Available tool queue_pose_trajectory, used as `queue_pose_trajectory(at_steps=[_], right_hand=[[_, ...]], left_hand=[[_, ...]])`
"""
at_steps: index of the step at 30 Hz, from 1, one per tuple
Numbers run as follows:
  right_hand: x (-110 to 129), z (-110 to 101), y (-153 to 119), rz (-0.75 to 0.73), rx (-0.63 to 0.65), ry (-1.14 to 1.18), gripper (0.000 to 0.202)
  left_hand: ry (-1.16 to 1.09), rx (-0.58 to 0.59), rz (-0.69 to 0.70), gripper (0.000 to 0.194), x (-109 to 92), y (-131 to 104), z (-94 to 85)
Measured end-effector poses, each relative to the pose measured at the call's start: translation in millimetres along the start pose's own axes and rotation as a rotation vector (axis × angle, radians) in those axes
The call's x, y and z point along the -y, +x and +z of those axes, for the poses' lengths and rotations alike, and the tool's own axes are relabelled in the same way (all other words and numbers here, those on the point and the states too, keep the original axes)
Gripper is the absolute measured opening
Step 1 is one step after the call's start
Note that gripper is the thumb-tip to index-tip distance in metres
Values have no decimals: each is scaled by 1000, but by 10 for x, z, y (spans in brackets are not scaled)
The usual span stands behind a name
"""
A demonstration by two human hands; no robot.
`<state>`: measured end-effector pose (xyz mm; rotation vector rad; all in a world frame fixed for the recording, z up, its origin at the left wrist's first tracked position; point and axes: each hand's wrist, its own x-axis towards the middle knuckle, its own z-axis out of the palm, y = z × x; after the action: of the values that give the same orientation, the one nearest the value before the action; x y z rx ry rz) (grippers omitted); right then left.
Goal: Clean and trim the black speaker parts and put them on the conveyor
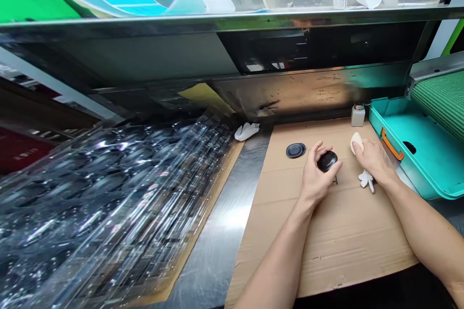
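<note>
Over the cardboard sheet (282,231), my left hand (316,174) grips a round, glossy black part (327,161) between thumb and fingers. My right hand (373,157) is closed on a white cloth wad (356,142), held a little to the right of the part. Below that hand a crumpled white cloth or glove piece (367,181) lies on the cardboard. A second dark round part (295,150) rests flat to the left of my left hand. A thin dark object shows just under the held part, too small to name.
Stacked clear plastic trays (119,193) with dark round parts fill the left side. A teal bin (406,130) with an orange handle stands right, beside a green conveyor belt (442,96). A small white bottle (357,115) and crumpled tissue (247,131) sit at the back.
</note>
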<state>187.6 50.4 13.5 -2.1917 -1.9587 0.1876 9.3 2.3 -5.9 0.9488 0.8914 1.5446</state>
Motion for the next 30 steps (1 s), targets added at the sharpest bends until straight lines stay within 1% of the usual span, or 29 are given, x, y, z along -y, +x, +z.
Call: queue_pose_trajectory(at_steps=[1,3,5,8,11,14,15,17,20,23,25,27,30], right_hand=[[0,13,-3,-8,12,-17,51],[-4,44,-9,-30,4,-41,46],[-20,83,-7,-70,-42,-35,43],[-59,140,18,-115,-85,29,42],[-72,167,50,-157,-111,198,43],[-25,155,54,-215,-143,487,43],[2,146,48,-220,-132,597,43],[58,134,26,-208,-70,809,46],[127,139,-14,-194,52,1020,54],[169,170,-53,-216,111,1115,57],[189,193,-76,-243,145,1180,57],[206,211,-96,-258,183,1233,56],[227,232,-118,-255,207,1262,54]], left_hand=[[35,0,61,74,-27,-45,26],[56,5,114,81,-83,-113,69],[28,-10,103,83,-128,-150,100],[-39,-67,46,81,-157,-159,119],[-67,-94,7,77,-161,-144,114],[-103,-115,-10,68,-169,-128,107],[-113,-117,-9,65,-172,-124,105],[-117,-109,4,62,-176,-118,99],[-81,-67,57,63,-166,-108,80],[14,6,131,77,-141,-100,50],[66,35,161,88,-127,-99,37],[83,36,188,93,-119,-101,38],[75,-15,248,97,-107,-100,55]])
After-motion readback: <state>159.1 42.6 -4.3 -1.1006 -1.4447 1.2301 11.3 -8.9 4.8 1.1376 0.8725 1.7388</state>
